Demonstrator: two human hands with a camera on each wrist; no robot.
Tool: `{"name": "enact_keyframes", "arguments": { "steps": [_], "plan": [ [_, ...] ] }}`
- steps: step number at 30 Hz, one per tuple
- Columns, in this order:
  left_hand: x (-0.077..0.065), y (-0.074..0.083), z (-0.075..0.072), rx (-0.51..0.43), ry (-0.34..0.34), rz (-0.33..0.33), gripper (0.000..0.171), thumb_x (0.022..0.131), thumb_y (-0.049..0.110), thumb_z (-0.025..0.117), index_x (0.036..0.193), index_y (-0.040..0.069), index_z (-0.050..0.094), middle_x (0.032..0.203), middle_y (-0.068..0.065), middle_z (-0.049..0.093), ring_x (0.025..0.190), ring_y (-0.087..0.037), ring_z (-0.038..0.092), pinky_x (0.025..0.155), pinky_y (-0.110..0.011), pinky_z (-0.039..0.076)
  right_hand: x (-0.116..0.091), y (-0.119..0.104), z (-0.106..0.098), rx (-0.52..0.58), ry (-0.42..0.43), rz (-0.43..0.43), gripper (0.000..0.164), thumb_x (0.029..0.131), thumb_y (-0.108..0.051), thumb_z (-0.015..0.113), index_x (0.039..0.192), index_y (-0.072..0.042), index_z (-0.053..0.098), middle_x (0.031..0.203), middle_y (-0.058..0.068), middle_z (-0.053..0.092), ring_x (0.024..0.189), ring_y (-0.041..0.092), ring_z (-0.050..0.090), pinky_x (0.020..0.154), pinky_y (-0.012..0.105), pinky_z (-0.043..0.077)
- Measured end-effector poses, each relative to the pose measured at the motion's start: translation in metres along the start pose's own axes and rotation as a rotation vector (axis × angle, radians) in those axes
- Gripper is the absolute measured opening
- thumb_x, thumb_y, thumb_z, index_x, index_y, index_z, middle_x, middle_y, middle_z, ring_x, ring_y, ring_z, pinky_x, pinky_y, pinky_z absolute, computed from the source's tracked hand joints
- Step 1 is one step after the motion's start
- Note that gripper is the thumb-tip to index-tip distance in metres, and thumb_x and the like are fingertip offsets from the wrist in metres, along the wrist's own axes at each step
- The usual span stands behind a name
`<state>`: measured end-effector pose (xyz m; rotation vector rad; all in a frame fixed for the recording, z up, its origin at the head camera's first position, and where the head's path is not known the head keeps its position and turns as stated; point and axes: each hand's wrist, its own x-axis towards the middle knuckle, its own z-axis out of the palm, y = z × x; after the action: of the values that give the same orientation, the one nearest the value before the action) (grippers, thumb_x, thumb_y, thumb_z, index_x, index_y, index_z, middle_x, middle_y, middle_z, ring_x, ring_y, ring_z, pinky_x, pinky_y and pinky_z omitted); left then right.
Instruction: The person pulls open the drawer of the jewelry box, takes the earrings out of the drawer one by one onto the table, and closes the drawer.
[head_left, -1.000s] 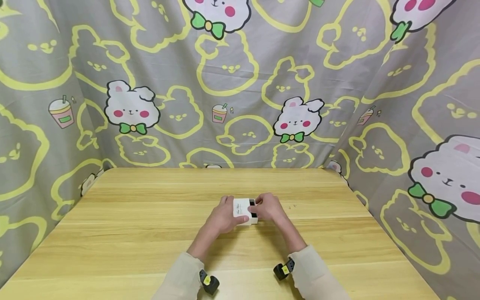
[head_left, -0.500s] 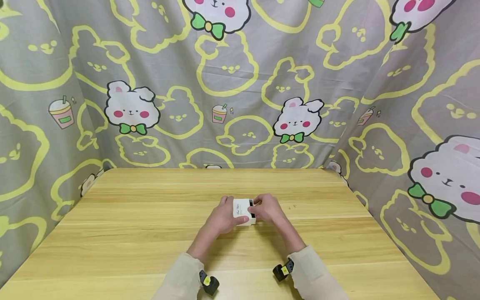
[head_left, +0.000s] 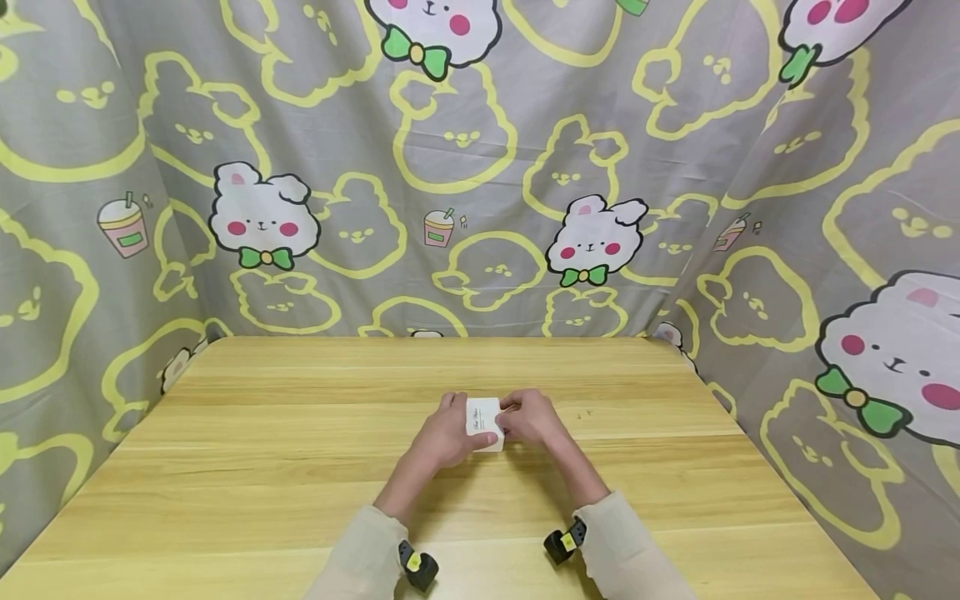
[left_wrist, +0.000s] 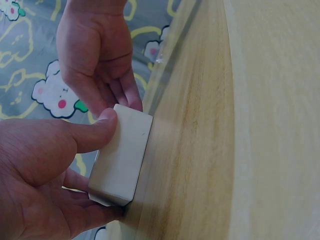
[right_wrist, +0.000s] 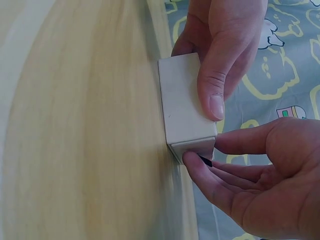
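A small white drawer box (head_left: 484,421) with dark script on its top is on the wooden table. My left hand (head_left: 447,432) grips it from the left, thumb across the near top edge and the other fingers around its far side. My right hand (head_left: 531,417) is at the box's right end, with thumb and fingers bent against it. In the right wrist view, a fingertip presses the end face of the box (right_wrist: 187,102), and a small black tab (right_wrist: 206,161) shows beside it. The drawer sits inside the sleeve, its contents hidden.
The light wooden table (head_left: 315,492) spreads around both hands. A grey curtain (head_left: 337,125) with rabbit prints hangs behind and along both sides. Black cameras (head_left: 418,570) are strapped to both wrists, over light sleeves (head_left: 363,550).
The drawer, partly out at the right with a dark interior showing, has slid left into the sleeve. My right hand moved slightly left with it; my left hand stayed in place.
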<state>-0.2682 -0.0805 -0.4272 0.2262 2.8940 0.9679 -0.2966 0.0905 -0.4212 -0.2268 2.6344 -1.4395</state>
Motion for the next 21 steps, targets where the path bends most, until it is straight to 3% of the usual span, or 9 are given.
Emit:
{"name": "enact_keyframes", "arguments": {
  "steps": [10, 21],
  "plan": [
    [0.0001, 0.0009, 0.0001, 0.003, 0.000, -0.004, 0.093, 0.090, 0.044, 0.076, 0.153, -0.007, 0.031, 0.151, -0.022, 0.040, 0.095, -0.028, 0.056, 0.084, -0.043, 0.050, 0.0001, -0.0009, 0.0002, 0.024, 0.026, 0.032, 0.032, 0.082, -0.001, 0.070, 0.113, 0.007, 0.072, 0.090, 0.015, 0.076, 0.073, 0.025, 0.074, 0.066, 0.033, 0.060],
    [-0.0013, 0.0035, 0.0020, 0.021, 0.030, 0.013, 0.090, 0.090, 0.042, 0.076, 0.150, -0.009, 0.034, 0.146, -0.023, 0.043, 0.092, -0.028, 0.056, 0.083, -0.043, 0.051, 0.0025, 0.0006, 0.0029, -0.025, 0.054, -0.005, 0.028, 0.080, 0.000, 0.069, 0.107, 0.005, 0.075, 0.087, 0.012, 0.076, 0.069, 0.019, 0.071, 0.063, 0.027, 0.057]
  ]
}}
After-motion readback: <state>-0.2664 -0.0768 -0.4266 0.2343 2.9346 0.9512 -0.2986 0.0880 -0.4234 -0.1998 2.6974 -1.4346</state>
